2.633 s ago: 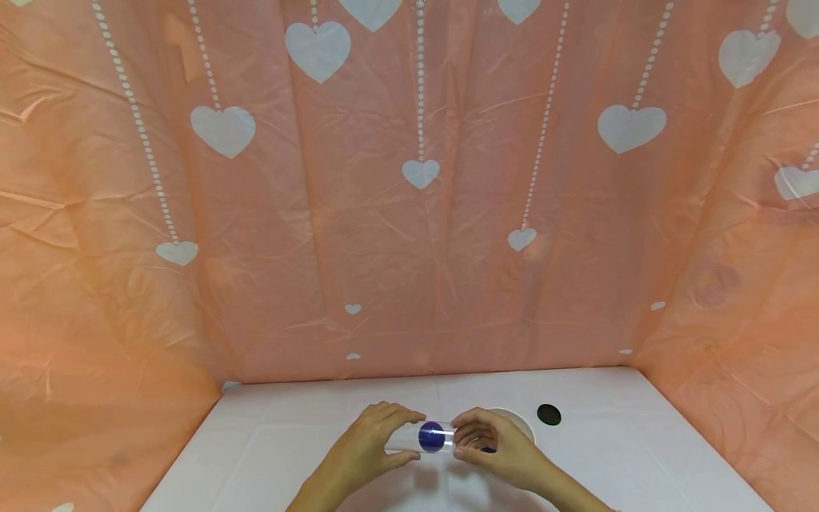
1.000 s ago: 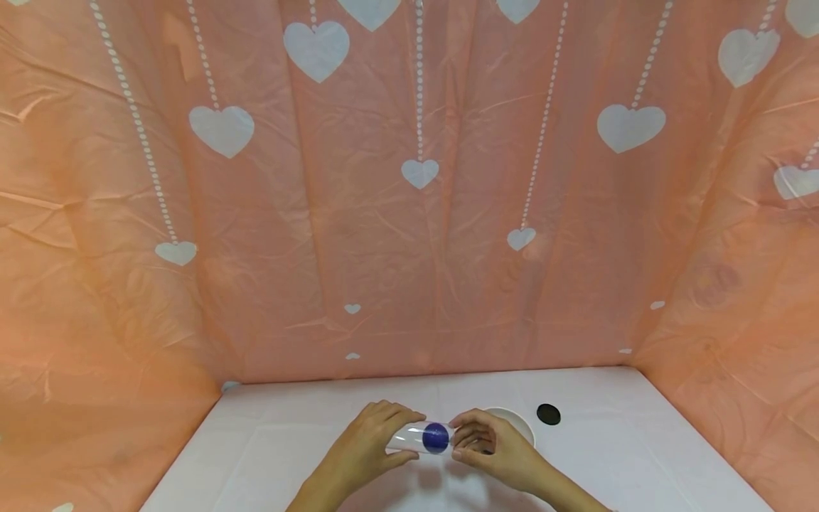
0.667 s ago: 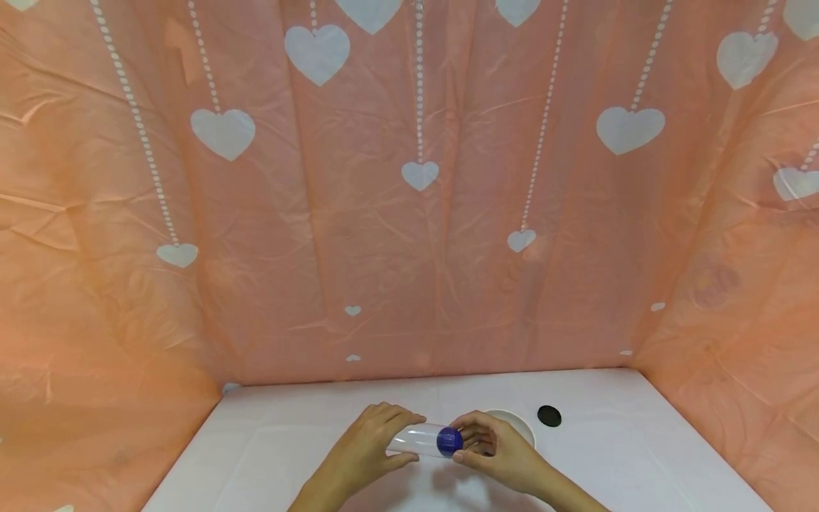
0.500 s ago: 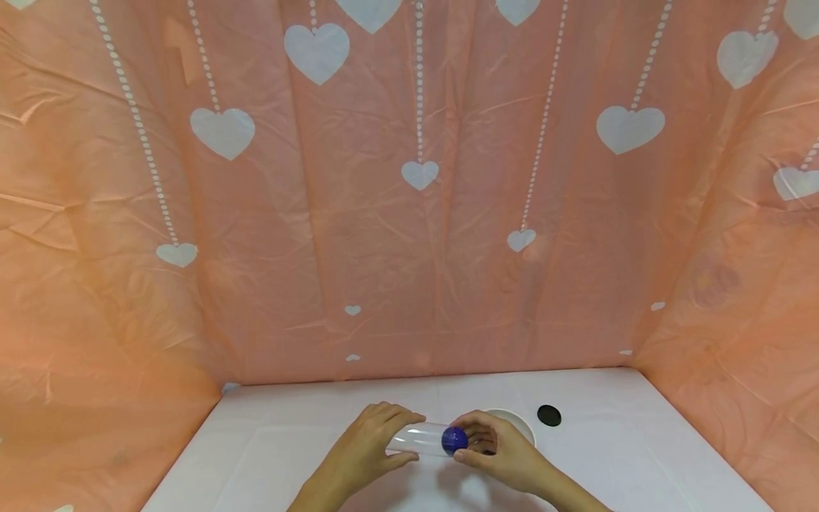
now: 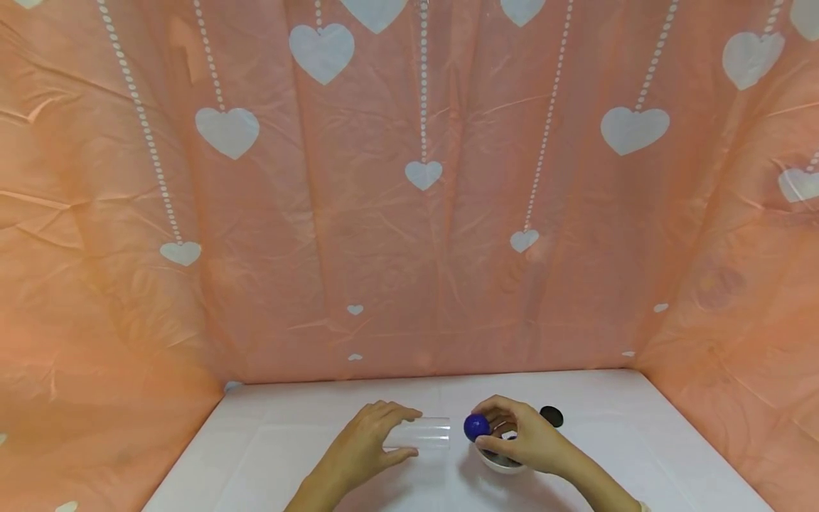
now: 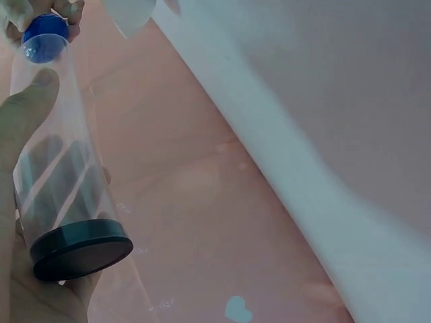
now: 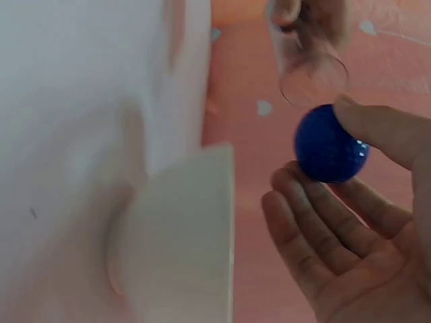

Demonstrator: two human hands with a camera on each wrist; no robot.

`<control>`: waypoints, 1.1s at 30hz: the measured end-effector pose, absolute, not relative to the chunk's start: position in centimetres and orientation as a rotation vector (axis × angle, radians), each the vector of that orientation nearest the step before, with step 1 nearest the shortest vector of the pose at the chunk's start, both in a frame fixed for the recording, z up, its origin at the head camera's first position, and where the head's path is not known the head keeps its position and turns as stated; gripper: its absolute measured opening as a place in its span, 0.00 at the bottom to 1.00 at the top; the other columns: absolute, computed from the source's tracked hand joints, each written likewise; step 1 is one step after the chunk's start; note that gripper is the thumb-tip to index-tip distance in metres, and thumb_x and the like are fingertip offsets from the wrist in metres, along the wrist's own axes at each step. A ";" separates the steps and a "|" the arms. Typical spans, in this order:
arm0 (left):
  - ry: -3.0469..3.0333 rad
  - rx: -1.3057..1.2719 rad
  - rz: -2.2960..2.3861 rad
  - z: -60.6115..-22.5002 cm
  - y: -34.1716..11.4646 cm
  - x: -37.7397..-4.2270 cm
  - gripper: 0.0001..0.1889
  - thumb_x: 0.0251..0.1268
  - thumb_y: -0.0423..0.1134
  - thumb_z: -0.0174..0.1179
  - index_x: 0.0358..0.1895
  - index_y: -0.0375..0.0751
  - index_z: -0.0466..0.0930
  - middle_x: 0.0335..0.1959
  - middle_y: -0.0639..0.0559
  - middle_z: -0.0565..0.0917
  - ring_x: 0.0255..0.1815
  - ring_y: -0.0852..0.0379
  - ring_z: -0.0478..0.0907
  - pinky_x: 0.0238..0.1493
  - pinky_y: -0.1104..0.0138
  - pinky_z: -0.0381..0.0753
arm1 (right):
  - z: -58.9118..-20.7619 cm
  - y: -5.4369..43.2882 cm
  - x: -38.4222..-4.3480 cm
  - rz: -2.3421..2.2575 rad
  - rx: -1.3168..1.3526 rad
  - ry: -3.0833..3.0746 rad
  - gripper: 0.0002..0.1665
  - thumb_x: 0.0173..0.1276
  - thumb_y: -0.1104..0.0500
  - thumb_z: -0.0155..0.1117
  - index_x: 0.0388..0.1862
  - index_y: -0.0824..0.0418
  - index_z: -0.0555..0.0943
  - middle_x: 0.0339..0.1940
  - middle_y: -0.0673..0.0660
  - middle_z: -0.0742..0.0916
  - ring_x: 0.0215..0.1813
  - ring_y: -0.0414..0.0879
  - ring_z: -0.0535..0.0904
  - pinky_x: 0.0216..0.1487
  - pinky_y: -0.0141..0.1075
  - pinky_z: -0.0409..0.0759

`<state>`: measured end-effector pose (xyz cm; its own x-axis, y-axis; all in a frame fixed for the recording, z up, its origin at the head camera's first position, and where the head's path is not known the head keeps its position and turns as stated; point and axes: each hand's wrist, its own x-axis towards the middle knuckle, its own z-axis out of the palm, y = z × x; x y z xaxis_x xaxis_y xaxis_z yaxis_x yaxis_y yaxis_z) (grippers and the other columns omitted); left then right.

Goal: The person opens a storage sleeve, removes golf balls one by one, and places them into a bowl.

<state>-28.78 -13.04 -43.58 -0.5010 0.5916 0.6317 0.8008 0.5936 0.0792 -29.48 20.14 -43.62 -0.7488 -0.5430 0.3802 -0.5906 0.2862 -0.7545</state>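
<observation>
My left hand [image 5: 367, 441] grips a clear plastic tube [image 5: 435, 432] lying sideways, its far end pointing to the right. In the left wrist view a black cap [image 6: 81, 249] closes the end by my palm, and the other end is uncovered. My right hand [image 5: 527, 437] pinches a shiny blue ball [image 5: 476, 427] between thumb and fingers, a short gap to the right of the tube's mouth. In the right wrist view the ball [image 7: 331, 143] sits at the thumb tip, with the tube [image 7: 313, 74] behind it. Nothing blue shows inside the tube.
Under my right hand stands a white bowl [image 5: 502, 466] with dark blue things in it, partly hidden. A black disc-shaped lid [image 5: 552, 417] lies behind it on the white table [image 5: 281, 419]. Orange sheets with white hearts [image 5: 424, 175] enclose the table.
The blue ball slid along the tube to its right end, came out, and is now in my right hand, which has moved right. My left hand still holds the tube in place.
</observation>
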 end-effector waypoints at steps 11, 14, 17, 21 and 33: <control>-2.311 -1.066 -0.522 -43.7 -13.1 -28.8 0.27 0.57 0.47 0.83 0.59 0.48 0.86 0.50 0.63 0.89 0.46 0.63 0.84 0.54 0.60 0.85 | -42.0 22.4 -29.8 1.261 1.058 -2.623 0.19 0.69 0.53 0.79 0.54 0.57 0.83 0.42 0.46 0.88 0.45 0.36 0.84 0.48 0.36 0.86; -2.324 -1.059 -0.506 -43.8 -13.1 -28.8 0.26 0.58 0.47 0.82 0.59 0.48 0.86 0.50 0.63 0.89 0.47 0.64 0.84 0.54 0.59 0.85 | -42.0 22.6 -29.8 1.245 1.061 -2.648 0.20 0.68 0.55 0.80 0.53 0.59 0.83 0.41 0.46 0.88 0.44 0.36 0.83 0.46 0.36 0.86; -2.334 -1.049 -0.488 -44.0 -13.1 -28.9 0.26 0.58 0.48 0.82 0.59 0.49 0.86 0.50 0.63 0.89 0.47 0.65 0.84 0.55 0.59 0.85 | -42.0 22.8 -29.7 1.238 1.058 -2.677 0.20 0.67 0.56 0.81 0.53 0.59 0.83 0.41 0.45 0.88 0.43 0.36 0.83 0.44 0.36 0.87; -2.327 -1.043 -0.485 -44.0 -13.0 -29.0 0.26 0.58 0.48 0.82 0.58 0.49 0.87 0.49 0.62 0.90 0.48 0.65 0.84 0.54 0.59 0.84 | -42.1 22.9 -29.8 1.233 1.065 -2.708 0.19 0.67 0.57 0.80 0.52 0.58 0.83 0.40 0.45 0.87 0.43 0.36 0.82 0.43 0.35 0.86; -2.357 -1.036 -0.533 -44.0 -12.9 -28.8 0.24 0.60 0.47 0.81 0.58 0.47 0.86 0.53 0.62 0.89 0.48 0.61 0.85 0.55 0.58 0.85 | -42.4 23.3 -29.8 1.089 1.063 -2.752 0.19 0.65 0.55 0.82 0.50 0.55 0.83 0.39 0.42 0.86 0.42 0.36 0.81 0.40 0.33 0.83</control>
